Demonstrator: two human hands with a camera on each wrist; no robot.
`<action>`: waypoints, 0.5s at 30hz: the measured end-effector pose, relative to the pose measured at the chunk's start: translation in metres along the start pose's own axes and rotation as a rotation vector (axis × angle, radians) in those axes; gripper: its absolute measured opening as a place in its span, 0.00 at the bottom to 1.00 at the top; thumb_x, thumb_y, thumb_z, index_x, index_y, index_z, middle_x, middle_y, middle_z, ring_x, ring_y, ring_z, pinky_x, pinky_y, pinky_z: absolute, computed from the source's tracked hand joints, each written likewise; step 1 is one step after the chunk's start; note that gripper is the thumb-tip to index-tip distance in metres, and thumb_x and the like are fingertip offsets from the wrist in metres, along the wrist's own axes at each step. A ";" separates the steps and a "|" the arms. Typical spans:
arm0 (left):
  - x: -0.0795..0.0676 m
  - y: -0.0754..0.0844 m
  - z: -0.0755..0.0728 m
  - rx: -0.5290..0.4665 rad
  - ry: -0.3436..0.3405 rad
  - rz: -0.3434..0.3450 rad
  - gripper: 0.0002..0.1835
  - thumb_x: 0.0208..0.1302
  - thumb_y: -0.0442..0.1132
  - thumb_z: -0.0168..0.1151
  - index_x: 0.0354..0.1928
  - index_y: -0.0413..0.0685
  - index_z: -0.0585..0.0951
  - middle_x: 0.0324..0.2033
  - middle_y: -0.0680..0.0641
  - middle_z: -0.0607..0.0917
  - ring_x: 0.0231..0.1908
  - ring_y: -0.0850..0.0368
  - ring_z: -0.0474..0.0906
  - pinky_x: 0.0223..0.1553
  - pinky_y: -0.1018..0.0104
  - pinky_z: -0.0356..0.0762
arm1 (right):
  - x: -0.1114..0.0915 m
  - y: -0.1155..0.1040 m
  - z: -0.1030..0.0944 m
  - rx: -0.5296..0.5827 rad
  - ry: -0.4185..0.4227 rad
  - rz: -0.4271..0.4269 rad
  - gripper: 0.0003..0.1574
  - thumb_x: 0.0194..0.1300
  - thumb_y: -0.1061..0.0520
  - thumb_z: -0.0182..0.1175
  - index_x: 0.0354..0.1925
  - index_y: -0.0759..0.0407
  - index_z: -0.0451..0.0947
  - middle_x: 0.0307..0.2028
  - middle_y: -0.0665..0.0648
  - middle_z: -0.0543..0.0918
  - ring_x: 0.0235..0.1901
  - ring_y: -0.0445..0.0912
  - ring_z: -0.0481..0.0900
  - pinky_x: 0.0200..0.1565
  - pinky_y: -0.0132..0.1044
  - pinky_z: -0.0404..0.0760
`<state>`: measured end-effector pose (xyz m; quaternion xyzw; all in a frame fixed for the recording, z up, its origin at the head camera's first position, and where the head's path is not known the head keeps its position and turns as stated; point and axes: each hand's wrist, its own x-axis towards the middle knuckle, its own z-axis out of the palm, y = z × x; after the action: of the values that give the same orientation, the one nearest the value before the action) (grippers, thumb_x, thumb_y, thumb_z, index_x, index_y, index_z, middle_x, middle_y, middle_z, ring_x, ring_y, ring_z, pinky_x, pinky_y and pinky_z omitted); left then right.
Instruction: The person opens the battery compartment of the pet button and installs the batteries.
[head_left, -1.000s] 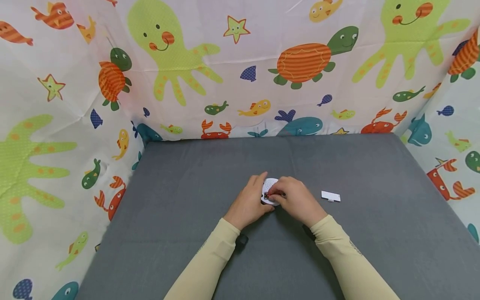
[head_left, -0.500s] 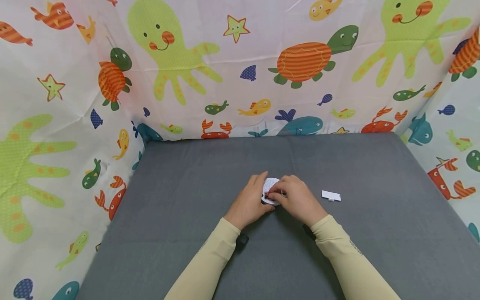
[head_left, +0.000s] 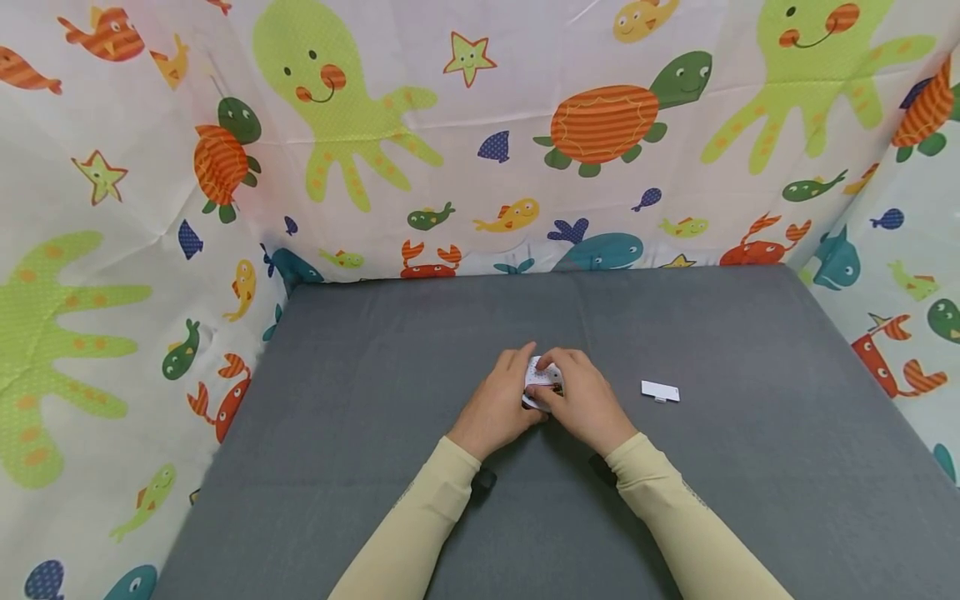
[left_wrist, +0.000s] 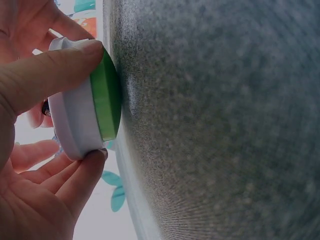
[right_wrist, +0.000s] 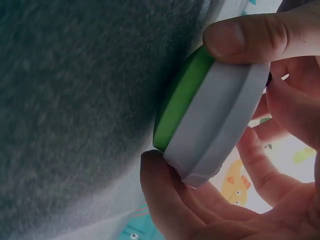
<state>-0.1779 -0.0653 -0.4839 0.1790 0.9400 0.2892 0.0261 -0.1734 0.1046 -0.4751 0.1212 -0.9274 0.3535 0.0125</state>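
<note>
A round device (head_left: 531, 375), white with a dotted face and a green underside (right_wrist: 175, 110), stands close over the table between both hands. My left hand (head_left: 491, 408) grips its rim, thumb on one edge and fingers on the opposite edge in the left wrist view. My right hand (head_left: 588, 400) curls about its right side, thumb and index finger bent over the dotted face. Small dark and red bits show on that face beside the right thumb, mostly hidden by it. To the right lies a small white rectangular cover (head_left: 660, 391) with a tab.
The grey table (head_left: 420, 350) spreads around the hands. Behind it and along both sides hangs a white curtain (head_left: 450, 108) printed with sea animals. A black wrist strap part (head_left: 483, 481) shows under the left sleeve.
My right hand has shifted slightly; its thumb and index finger, earlier together over the dark and red bits, are now spread apart on the face. The left hand keeps its grip.
</note>
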 end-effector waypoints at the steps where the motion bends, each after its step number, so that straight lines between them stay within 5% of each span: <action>1: 0.000 0.000 0.000 -0.001 0.002 0.001 0.56 0.61 0.43 0.83 0.85 0.47 0.59 0.74 0.41 0.73 0.65 0.48 0.81 0.67 0.53 0.82 | 0.000 0.000 0.000 0.005 -0.006 0.008 0.23 0.72 0.49 0.74 0.58 0.57 0.81 0.64 0.68 0.79 0.56 0.59 0.83 0.53 0.58 0.85; 15: 0.000 0.000 -0.002 -0.017 0.008 0.013 0.61 0.59 0.41 0.84 0.87 0.47 0.53 0.74 0.41 0.73 0.61 0.48 0.83 0.62 0.53 0.85 | 0.001 0.001 -0.001 0.028 -0.029 0.055 0.27 0.71 0.49 0.74 0.60 0.58 0.77 0.60 0.66 0.80 0.50 0.56 0.80 0.49 0.53 0.82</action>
<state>-0.1779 -0.0658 -0.4823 0.1840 0.9365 0.2978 0.0221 -0.1750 0.1055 -0.4746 0.1009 -0.9254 0.3650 -0.0126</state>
